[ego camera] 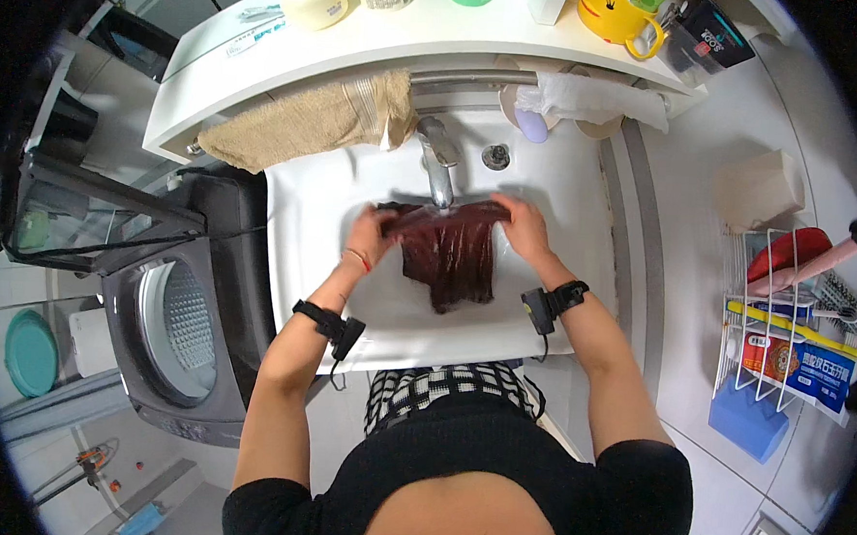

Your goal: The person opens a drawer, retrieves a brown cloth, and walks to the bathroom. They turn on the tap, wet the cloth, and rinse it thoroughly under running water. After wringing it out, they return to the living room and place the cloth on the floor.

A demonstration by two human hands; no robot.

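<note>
A wet, dark maroon cloth [454, 258] hangs spread between my hands in the white washbasin [543, 302]. My left hand [372, 235], slightly blurred, grips its upper left corner. At the upper right corner, my right hand [523, 227] pinches the edge between thumb and fingers. The chrome faucet [439, 168] reaches over the cloth's top edge, and a little water seems to run from its spout onto the fabric. The lower part of the cloth drapes toward the basin's near side. What kind of garment or cloth it is, I cannot tell.
A beige towel [312, 127] and a white cloth [597, 98] hang on the rail behind the faucet. Above them runs a white shelf [426, 31] with a yellow mug [612, 15]. An open top-loading washing machine [178, 334] stands left; a wire rack [760, 314] is mounted right.
</note>
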